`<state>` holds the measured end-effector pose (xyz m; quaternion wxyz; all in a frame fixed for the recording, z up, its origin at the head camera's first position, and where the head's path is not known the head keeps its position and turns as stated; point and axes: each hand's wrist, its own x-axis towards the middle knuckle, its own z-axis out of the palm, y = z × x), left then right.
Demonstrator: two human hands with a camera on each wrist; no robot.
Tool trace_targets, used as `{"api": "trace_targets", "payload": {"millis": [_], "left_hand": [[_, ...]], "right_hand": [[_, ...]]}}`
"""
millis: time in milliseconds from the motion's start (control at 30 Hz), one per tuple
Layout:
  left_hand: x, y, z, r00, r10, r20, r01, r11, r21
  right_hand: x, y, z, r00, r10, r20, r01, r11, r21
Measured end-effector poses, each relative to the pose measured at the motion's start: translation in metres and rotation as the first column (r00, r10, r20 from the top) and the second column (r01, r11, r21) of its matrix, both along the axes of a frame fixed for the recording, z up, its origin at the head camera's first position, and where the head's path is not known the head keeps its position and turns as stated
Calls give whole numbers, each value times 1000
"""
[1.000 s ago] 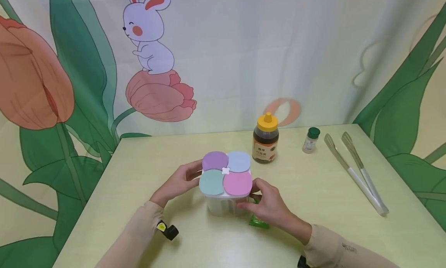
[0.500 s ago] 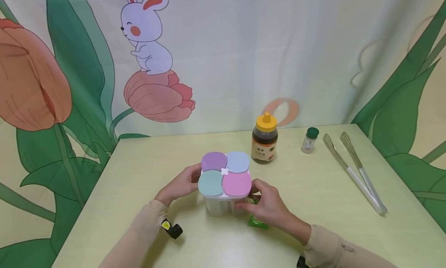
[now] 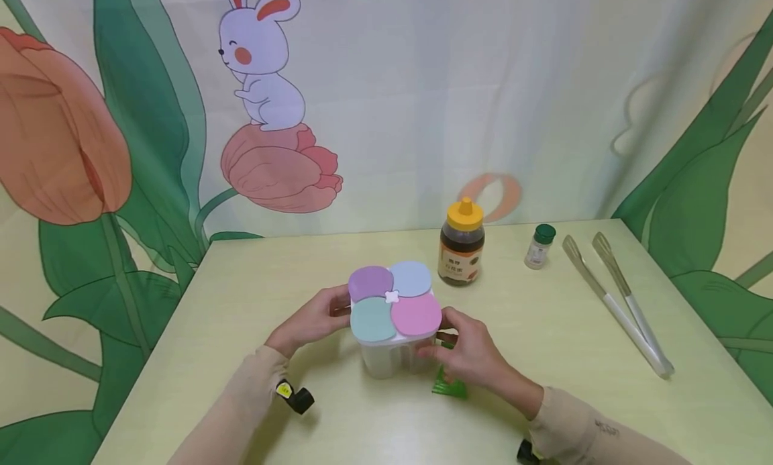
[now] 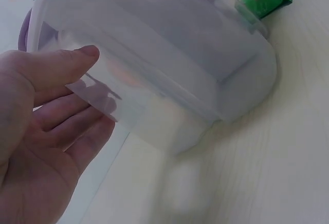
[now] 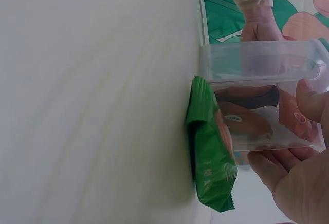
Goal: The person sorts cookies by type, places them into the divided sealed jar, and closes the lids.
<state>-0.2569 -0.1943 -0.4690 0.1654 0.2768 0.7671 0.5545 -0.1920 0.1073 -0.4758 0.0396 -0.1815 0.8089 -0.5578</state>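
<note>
A translucent plastic storage box (image 3: 380,362) stands in the middle of the table. Its lid flaps are purple, light blue, teal and pink (image 3: 417,314). My left hand (image 3: 311,321) holds the box's left side, the thumb in front and the fingers behind, as the left wrist view shows. On the right side, my right hand (image 3: 474,351) grips it between thumb and fingers. Through the clear wall, brown and orange wrapped pieces (image 5: 241,121) are visible inside. A green packet (image 5: 211,147) lies on the table beside the box, partly hidden under my right hand in the head view.
Behind the box stands a brown jar with a yellow cap (image 3: 461,247). Right of it are a small green-capped shaker (image 3: 540,247) and long tongs (image 3: 622,311) lying spread at an angle. A printed curtain (image 3: 392,116) hangs along the table's back edge.
The box has turned slightly counterclockwise between both hands, its pink side swinging away from me. More of the green packet shows. The head view has shifted a little.
</note>
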Motion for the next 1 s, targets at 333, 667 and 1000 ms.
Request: {"api": "trace_targets", "payload": {"millis": [333,667,1000], "left_hand": [[3,-6,1,999,22,43,-21,999,-37],[0,-10,4,995,29,93,-21,996,-81],[5,-2,1,998,19,67,-13,996,-92]], "right_hand": [[-12,12,-2,999,33,-39,-31,998,52],[-31,24,0,989,132,-71,-116,975,188],[-48,29,-9,991,80,-103,-61,981,182]]}}
